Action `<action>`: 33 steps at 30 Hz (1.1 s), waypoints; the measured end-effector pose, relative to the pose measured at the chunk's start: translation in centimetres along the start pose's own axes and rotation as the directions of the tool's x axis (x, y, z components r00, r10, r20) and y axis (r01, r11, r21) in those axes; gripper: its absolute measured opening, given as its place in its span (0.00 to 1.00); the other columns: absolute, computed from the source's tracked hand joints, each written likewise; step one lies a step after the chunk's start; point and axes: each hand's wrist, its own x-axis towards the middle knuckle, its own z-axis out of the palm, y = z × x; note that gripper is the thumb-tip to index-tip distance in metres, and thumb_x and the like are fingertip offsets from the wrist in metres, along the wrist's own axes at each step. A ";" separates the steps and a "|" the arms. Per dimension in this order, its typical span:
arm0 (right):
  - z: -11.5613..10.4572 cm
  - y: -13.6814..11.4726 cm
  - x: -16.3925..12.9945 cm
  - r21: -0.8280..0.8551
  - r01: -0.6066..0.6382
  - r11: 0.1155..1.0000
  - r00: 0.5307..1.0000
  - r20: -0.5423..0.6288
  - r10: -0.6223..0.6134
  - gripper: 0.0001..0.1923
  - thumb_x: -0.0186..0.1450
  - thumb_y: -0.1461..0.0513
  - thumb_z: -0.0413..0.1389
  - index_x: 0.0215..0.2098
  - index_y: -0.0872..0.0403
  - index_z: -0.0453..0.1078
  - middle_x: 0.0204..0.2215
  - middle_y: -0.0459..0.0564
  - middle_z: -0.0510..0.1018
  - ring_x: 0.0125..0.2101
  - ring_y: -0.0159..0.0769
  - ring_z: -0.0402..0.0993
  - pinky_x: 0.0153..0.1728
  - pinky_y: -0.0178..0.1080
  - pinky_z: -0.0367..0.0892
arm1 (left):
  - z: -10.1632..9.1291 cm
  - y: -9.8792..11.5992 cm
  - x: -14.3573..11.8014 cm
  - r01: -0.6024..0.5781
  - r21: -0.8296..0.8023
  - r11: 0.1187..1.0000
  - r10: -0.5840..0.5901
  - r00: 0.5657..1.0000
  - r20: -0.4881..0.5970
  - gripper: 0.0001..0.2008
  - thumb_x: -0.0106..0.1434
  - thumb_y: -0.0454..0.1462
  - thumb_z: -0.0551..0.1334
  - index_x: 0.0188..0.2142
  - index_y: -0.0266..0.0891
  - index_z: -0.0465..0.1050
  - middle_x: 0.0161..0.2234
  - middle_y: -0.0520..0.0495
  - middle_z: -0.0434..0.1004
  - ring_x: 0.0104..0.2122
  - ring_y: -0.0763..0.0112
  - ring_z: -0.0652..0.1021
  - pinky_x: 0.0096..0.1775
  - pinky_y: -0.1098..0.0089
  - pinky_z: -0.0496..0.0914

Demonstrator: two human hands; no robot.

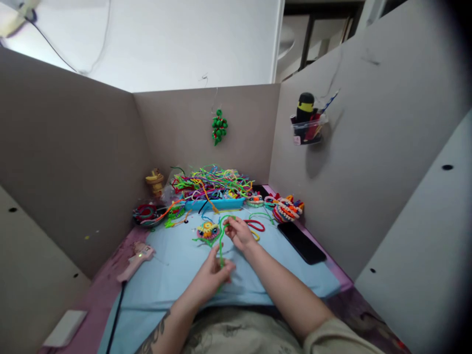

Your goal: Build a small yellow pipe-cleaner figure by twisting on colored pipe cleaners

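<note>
A green pipe cleaner (pixel 220 241) is held between both hands above the light blue mat (pixel 177 275) that covers the worktop (pixel 106 290). Its lower end is pinched in the closed fingers of the left hand (pixel 214 275), and its upper, bent end is gripped by the closed right hand (pixel 239 232). Just left of the right hand, a small multicoloured pipe-cleaner figure (pixel 207 230) is seen lying on the mat. Behind it, a blue tray (pixel 216 203) heaped with loose pipe cleaners of many colours (pixel 212 181) is placed against the back partition. A pink glue gun (pixel 135 259) rests at the mat's left edge, and a black phone (pixel 301 242) lies on the right. A green beaded ornament (pixel 219 127) is hung on the back wall.
</note>
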 end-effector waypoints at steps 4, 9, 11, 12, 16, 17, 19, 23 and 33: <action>-2.1 -2.1 1.3 0.151 0.001 0.988 0.995 -0.103 0.015 0.08 0.55 0.59 0.59 0.26 0.53 0.64 0.23 0.44 0.73 0.23 0.29 0.69 0.22 0.32 0.65 | -2.0 1.5 -0.3 0.027 0.190 0.981 -0.022 0.999 -0.025 0.16 0.61 0.42 0.52 0.47 0.39 0.64 0.22 0.53 0.71 0.17 0.76 0.67 0.20 0.75 0.61; -4.2 -4.5 1.9 0.126 0.060 0.990 0.997 -0.045 -0.055 0.05 0.57 0.60 0.55 0.26 0.52 0.64 0.23 0.44 0.73 0.26 0.32 0.71 0.27 0.38 0.68 | -7.4 2.0 0.0 -0.046 0.633 0.773 0.170 0.976 -0.137 0.09 0.59 0.42 0.54 0.33 0.42 0.70 0.24 0.51 0.74 0.25 0.70 0.73 0.28 0.72 0.65; -4.3 -4.6 1.7 0.100 0.057 0.993 0.998 -0.001 -0.057 0.03 0.57 0.61 0.55 0.27 0.52 0.65 0.24 0.45 0.73 0.27 0.33 0.71 0.29 0.39 0.68 | -8.9 1.6 0.0 -0.042 0.696 0.717 0.216 0.962 -0.165 0.10 0.60 0.42 0.54 0.30 0.41 0.70 0.25 0.51 0.74 0.25 0.69 0.74 0.28 0.72 0.66; -4.1 -4.5 1.6 0.095 0.041 0.995 0.999 0.017 -0.042 0.02 0.56 0.62 0.55 0.28 0.52 0.65 0.25 0.45 0.73 0.27 0.33 0.71 0.29 0.39 0.68 | -9.5 1.4 0.1 -0.041 0.707 0.706 0.247 0.950 -0.192 0.10 0.59 0.42 0.53 0.29 0.41 0.70 0.25 0.50 0.75 0.25 0.69 0.74 0.28 0.72 0.66; -3.4 -3.5 1.2 0.102 -0.058 0.993 0.997 0.061 0.052 0.05 0.54 0.66 0.57 0.29 0.53 0.66 0.26 0.43 0.73 0.27 0.30 0.71 0.29 0.36 0.68 | -11.4 0.1 0.0 -0.025 0.728 0.685 0.366 0.876 -0.314 0.10 0.57 0.41 0.54 0.31 0.40 0.71 0.29 0.47 0.76 0.28 0.67 0.76 0.30 0.70 0.69; -3.3 -3.2 1.2 0.106 -0.075 0.991 0.996 0.054 0.070 0.06 0.54 0.66 0.58 0.30 0.53 0.67 0.26 0.43 0.74 0.26 0.29 0.71 0.28 0.34 0.68 | -11.9 -0.1 -0.1 -0.008 0.734 0.679 0.376 0.863 -0.338 0.10 0.57 0.41 0.54 0.32 0.40 0.72 0.30 0.47 0.77 0.28 0.66 0.76 0.31 0.69 0.70; -3.1 -2.9 1.1 0.100 -0.095 0.990 0.995 0.024 0.093 0.04 0.56 0.65 0.58 0.30 0.53 0.67 0.26 0.43 0.74 0.26 0.28 0.71 0.27 0.33 0.67 | -12.7 -0.4 -0.4 0.055 0.738 0.673 0.358 0.849 -0.389 0.11 0.56 0.40 0.53 0.33 0.40 0.73 0.30 0.46 0.77 0.29 0.65 0.77 0.32 0.68 0.70; -2.8 -2.8 1.0 0.077 -0.140 0.987 0.990 0.015 0.140 0.08 0.61 0.58 0.54 0.31 0.55 0.69 0.27 0.47 0.76 0.29 0.31 0.73 0.29 0.35 0.68 | -13.1 -0.5 -0.8 0.240 0.637 0.733 0.197 0.821 -0.536 0.15 0.55 0.42 0.55 0.38 0.38 0.72 0.28 0.45 0.78 0.28 0.63 0.78 0.31 0.67 0.71; -2.1 -2.3 0.5 -0.058 -0.186 0.981 0.982 0.031 0.188 0.11 0.54 0.62 0.61 0.36 0.54 0.70 0.26 0.45 0.75 0.25 0.26 0.72 0.25 0.27 0.66 | -10.9 -1.3 -0.4 0.150 0.342 0.928 0.039 0.872 -0.488 0.20 0.51 0.48 0.59 0.35 0.34 0.74 0.29 0.43 0.78 0.28 0.62 0.78 0.29 0.68 0.70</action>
